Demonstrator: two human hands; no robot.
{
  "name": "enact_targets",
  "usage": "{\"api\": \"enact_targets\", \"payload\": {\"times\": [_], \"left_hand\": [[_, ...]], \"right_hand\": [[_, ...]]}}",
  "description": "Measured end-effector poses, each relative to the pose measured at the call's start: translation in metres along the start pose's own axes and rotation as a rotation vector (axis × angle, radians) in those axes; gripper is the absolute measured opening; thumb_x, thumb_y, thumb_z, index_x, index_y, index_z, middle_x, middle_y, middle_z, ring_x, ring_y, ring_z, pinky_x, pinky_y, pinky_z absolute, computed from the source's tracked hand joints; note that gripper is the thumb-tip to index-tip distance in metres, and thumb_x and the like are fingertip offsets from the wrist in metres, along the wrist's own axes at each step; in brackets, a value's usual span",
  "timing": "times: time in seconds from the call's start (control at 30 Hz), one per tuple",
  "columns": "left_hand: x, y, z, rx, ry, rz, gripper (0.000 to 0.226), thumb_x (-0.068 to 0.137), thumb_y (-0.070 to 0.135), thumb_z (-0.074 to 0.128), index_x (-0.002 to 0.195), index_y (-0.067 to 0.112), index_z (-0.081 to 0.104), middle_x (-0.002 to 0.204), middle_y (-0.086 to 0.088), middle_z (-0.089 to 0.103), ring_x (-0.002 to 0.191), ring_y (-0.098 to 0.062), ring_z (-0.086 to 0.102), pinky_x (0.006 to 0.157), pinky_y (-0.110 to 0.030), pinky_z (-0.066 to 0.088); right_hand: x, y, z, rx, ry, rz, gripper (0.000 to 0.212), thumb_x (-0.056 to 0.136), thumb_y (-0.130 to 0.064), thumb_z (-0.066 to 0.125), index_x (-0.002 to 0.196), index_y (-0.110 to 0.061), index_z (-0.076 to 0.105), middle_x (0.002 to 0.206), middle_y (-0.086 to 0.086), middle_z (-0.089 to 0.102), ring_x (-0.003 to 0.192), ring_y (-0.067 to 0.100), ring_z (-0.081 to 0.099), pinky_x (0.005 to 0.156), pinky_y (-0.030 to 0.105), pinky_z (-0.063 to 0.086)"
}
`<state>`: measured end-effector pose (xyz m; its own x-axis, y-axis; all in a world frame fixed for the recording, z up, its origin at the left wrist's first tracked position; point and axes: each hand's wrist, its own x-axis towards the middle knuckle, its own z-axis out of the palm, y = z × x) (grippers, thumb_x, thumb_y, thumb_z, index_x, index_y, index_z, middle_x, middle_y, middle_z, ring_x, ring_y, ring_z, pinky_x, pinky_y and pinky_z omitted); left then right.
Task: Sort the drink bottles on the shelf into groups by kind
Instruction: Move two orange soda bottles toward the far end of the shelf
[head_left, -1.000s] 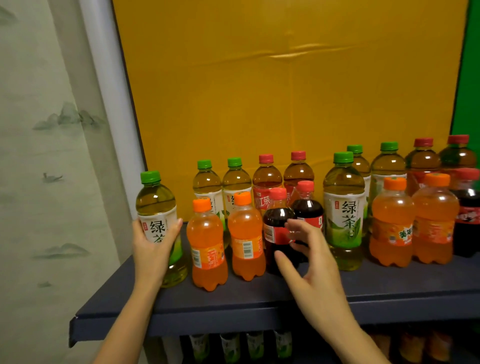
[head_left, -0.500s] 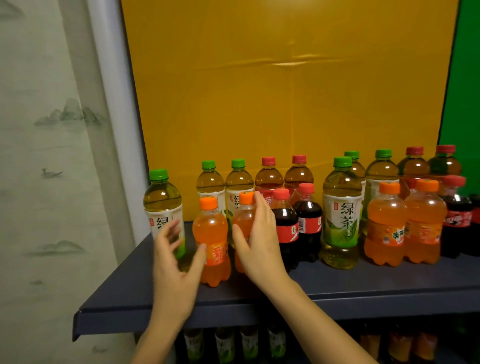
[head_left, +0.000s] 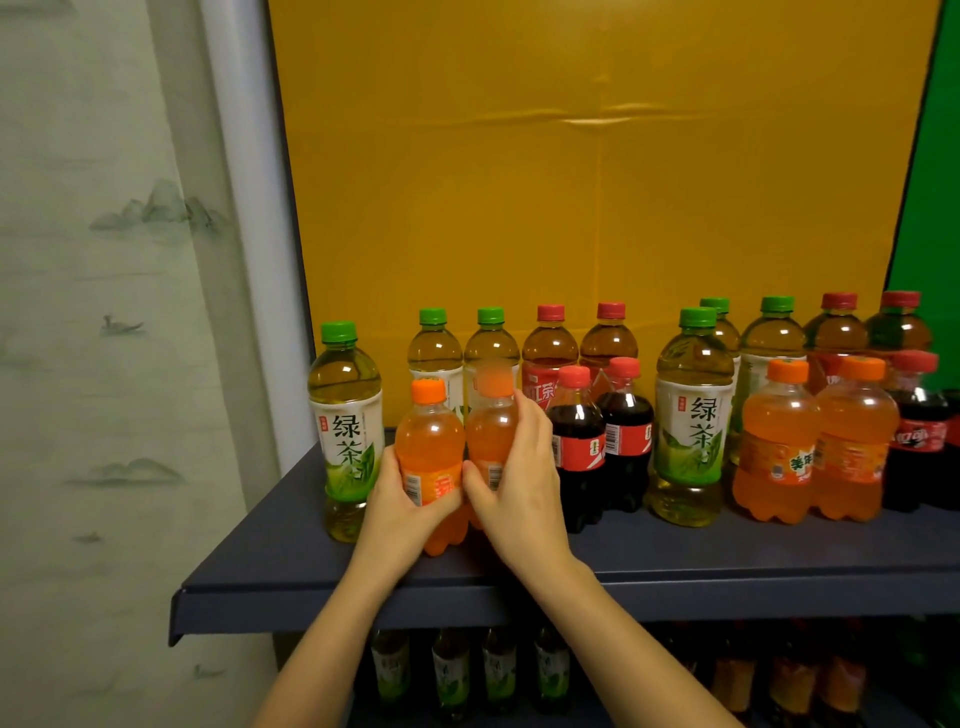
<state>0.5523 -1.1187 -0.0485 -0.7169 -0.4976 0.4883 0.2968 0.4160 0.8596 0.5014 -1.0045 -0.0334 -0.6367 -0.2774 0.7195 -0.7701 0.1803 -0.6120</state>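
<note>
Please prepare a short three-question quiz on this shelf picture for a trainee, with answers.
1. What colour are the caps of the two cola bottles beside the right hand?
2. True or false: the left hand grips a cola bottle.
3. Which bottle stands at the left end of the shelf? A) cola B) green tea bottle C) red tea
Key: 1 red; 2 false, it grips an orange soda bottle; 3 B.

bottles (head_left: 693, 415): glossy clear plastic | shelf (head_left: 675, 564): matt smooth | backing (head_left: 571, 182): creased paper
</note>
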Motion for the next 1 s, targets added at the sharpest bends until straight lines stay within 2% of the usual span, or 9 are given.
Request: {"api": "enact_targets", "payload": {"times": [0.1,0.23,0.33,0.43,0.5,0.6,0.77,0.9,1.0], "left_hand": [[-0.005,0.001,-0.001,-0.017,0.009,0.018,0.055,0.071,0.015,0.077,0.111,0.035,0.045,0.105,0.014,0.059,0.091,0.007,0.058,0.073,-0.011,0.045],[-0.01,-0.001,-0.001,-0.033,0.019,0.045,0.066,0.071,0.015,0.076,0.124,0.032,0.04,0.112,0.017,0.057,0.098,0.007,0.057,0.074,-0.006,0.045],[-0.014,-0.001,-0.001,-0.046,0.041,0.049,0.07,0.071,0.016,0.075,0.129,0.029,0.039,0.115,0.016,0.056,0.102,0.002,0.056,0.077,-0.01,0.046],[-0.019,0.002,-0.001,-0.043,0.068,0.059,0.076,0.071,0.016,0.075,0.135,0.024,0.035,0.113,0.019,0.054,0.1,0.007,0.055,0.074,-0.006,0.045],[-0.025,0.01,0.0,-0.055,0.071,0.072,0.074,0.068,0.021,0.074,0.131,0.03,0.035,0.109,0.019,0.054,0.095,0.013,0.056,0.071,-0.003,0.045],[-0.033,0.028,0.006,-0.059,0.063,0.09,0.065,0.062,0.033,0.077,0.114,0.042,0.04,0.105,0.019,0.056,0.089,0.018,0.056,0.069,-0.009,0.046],[-0.043,0.071,0.047,-0.146,-0.051,0.102,0.054,0.057,0.043,0.084,0.1,0.036,0.052,0.086,0.012,0.068,0.077,0.005,0.064,0.063,-0.017,0.051],[-0.054,0.103,0.113,-0.302,-0.134,0.075,0.053,0.046,0.05,0.073,0.094,0.032,0.059,0.078,0.018,0.071,0.072,-0.003,0.067,0.059,-0.017,0.052],[-0.068,0.127,0.173,-0.382,-0.214,0.056,0.05,0.048,0.043,0.075,0.094,0.031,0.059,0.076,0.019,0.071,0.069,-0.002,0.067,0.056,-0.014,0.051]], "right_hand": [[-0.008,0.005,0.005,0.057,-0.017,0.051,0.081,0.086,-0.023,0.061,0.146,-0.028,0.006,0.15,-0.004,0.019,0.135,0.013,0.032,0.108,0.033,0.037],[-0.013,0.014,0.011,0.125,-0.026,0.217,0.079,0.084,-0.038,0.062,0.143,-0.031,0.01,0.141,-0.002,0.038,0.125,0.016,0.045,0.103,0.041,0.042],[-0.012,0.016,0.01,0.125,-0.069,0.263,0.07,0.083,-0.043,0.062,0.139,-0.02,0.027,0.13,-0.001,0.044,0.118,0.016,0.049,0.099,0.04,0.044],[-0.016,0.014,0.002,0.181,-0.118,0.235,0.063,0.084,-0.04,0.062,0.135,-0.021,0.031,0.126,-0.003,0.043,0.116,0.012,0.048,0.098,0.033,0.044],[-0.024,0.011,-0.01,0.239,-0.148,0.202,0.06,0.085,-0.039,0.061,0.135,-0.025,0.032,0.126,-0.006,0.044,0.114,0.005,0.047,0.097,0.025,0.042],[-0.036,0.011,-0.04,0.329,-0.171,0.189,0.058,0.083,-0.041,0.062,0.132,-0.029,0.034,0.124,-0.011,0.051,0.112,-0.001,0.051,0.095,0.022,0.044],[-0.05,0.012,-0.118,0.444,-0.092,0.242,0.053,0.071,-0.047,0.061,0.118,-0.032,0.042,0.105,-0.012,0.062,0.093,-0.005,0.06,0.077,0.014,0.048],[-0.063,0.024,-0.196,0.433,0.03,0.275,0.057,0.068,-0.046,0.061,0.119,-0.029,0.042,0.1,-0.013,0.065,0.091,-0.002,0.063,0.076,0.017,0.05],[-0.077,0.039,-0.266,0.364,0.128,0.291,0.051,0.069,-0.043,0.061,0.115,-0.03,0.043,0.093,-0.016,0.067,0.087,-0.002,0.064,0.073,0.016,0.05]]}}
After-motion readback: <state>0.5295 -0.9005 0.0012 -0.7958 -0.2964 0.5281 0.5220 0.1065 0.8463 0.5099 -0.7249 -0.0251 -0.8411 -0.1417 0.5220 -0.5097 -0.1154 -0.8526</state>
